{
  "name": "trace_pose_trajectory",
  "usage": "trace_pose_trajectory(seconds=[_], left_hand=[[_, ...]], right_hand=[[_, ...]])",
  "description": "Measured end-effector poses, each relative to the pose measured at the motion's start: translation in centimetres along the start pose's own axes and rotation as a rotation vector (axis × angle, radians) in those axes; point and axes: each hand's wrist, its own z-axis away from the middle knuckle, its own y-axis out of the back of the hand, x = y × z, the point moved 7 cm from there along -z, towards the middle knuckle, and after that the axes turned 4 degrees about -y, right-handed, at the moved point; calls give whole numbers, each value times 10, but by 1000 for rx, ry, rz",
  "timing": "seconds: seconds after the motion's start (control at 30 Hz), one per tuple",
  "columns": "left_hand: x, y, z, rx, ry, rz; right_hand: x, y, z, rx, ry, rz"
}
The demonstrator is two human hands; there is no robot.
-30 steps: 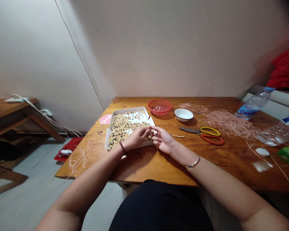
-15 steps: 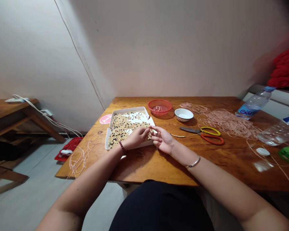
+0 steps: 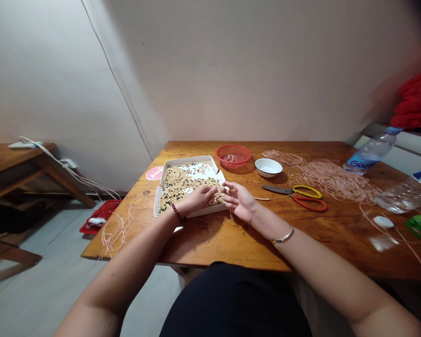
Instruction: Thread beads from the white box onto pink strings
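My left hand (image 3: 199, 199) is over the near right part of a shallow white tray (image 3: 156, 201) full of small beige and dark beads (image 3: 173, 182). Its thumb and forefinger are pinched together; whatever sits between them is too small to make out. Just right of the tray's corner is my right hand (image 3: 241, 202), palm turned up, fingers curled with the thumb and fingertips close together. A thin cord seems to hang from its fingers. Behind that hand a short row of threaded beads (image 3: 262, 199) lies on the table, partly hidden.
On the wooden table (image 3: 203, 248) stand a red basket (image 3: 233, 157) and a white bowl (image 3: 268, 166). Scissors (image 3: 303, 195) with yellow and red handles lie beside a heap of pink cord (image 3: 337, 180). Plastic bottles (image 3: 370, 152) stand right. More cord (image 3: 121, 229) lies left.
My hands, which met at the fingertips, are now slightly apart. The right hand has shifted a little to the right, covering more of the threaded beads.
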Motion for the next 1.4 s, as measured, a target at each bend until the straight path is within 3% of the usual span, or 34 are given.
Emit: trace_pose_trajectory(seconds=[0.33,0.43,0.67,0.87,1.07,1.27,1.4], left_hand=[[1,4,1,-21,-27,-43],[3,7,1,-13,-56,-39],[3,18,-1,127,-136,1],[2,22,-3,178,-158,-28],[3,21,-2,175,-182,-49],[9,34,1,273,-197,-46],[14,33,6,305,-255,-184]], right_hand=[[-14,-2,4,19,44,20],[-19,-2,4,93,129,238],[-30,3,6,297,526,864],[-29,-3,10,304,570,1287],[-31,-6,12,333,610,1346],[-33,15,1,431,562,1202],[-30,24,-2,460,527,1198]])
